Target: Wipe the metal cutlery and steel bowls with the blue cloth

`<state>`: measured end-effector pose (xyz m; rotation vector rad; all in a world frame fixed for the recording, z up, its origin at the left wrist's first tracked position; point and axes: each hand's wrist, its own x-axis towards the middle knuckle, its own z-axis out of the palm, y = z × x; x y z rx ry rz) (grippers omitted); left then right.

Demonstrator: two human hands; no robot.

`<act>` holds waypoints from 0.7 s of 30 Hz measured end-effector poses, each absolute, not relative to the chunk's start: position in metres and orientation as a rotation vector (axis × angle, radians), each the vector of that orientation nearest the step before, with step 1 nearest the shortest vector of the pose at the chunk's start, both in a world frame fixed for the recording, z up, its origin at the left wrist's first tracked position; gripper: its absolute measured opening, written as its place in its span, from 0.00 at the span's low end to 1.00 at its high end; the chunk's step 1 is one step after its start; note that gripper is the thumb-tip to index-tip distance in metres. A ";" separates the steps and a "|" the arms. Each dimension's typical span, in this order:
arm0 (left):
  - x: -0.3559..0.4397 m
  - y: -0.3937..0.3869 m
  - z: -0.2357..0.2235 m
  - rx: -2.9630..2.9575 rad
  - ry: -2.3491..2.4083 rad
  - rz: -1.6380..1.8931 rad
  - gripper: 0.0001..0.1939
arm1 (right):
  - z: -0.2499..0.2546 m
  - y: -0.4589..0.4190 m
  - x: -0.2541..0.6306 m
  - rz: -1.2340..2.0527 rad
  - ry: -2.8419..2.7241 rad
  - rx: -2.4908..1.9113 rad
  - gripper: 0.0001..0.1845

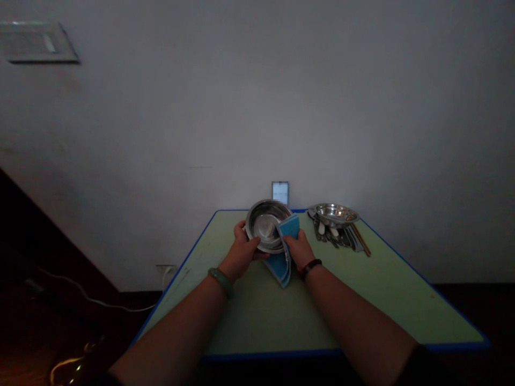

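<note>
Above the middle of the table, a shiny metal bowl [263, 228] is tilted so that its inside faces me. My left hand [242, 249] grips the bowl's left and lower rim, with the thumb on the near edge. A folded blue cloth [288, 226] is closed in my right hand [298, 249]. The cloth lies over the bowl's right rim, and its lower part hangs down below the bowl. Fingers of the right hand are partly hidden behind the cloth.
On the green table [265, 321] with its blue edge, a shallow metal dish [333, 213] rests at the back right on several pieces of cutlery [338, 236]. Wooden chopsticks [361, 239] lie beside them. A phone [280, 192] stands against the wall behind the bowl. A white cable [100, 304] runs at left.
</note>
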<state>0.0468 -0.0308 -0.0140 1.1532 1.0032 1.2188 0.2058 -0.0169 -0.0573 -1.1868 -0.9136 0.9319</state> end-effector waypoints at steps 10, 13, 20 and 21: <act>0.045 -0.036 -0.002 1.211 1.152 1.169 0.28 | -0.038 -0.026 0.209 0.831 -0.914 -1.300 0.11; 0.041 -0.034 -0.001 1.231 1.170 1.133 0.25 | -0.035 -0.027 0.212 0.824 -0.932 -1.326 0.10; 0.044 -0.034 -0.003 1.136 1.088 1.133 0.26 | -0.040 -0.023 0.212 0.833 -0.874 -1.317 0.08; 0.047 -0.036 -0.004 1.124 1.057 1.138 0.28 | -0.040 -0.023 0.212 0.835 -0.843 -1.319 0.09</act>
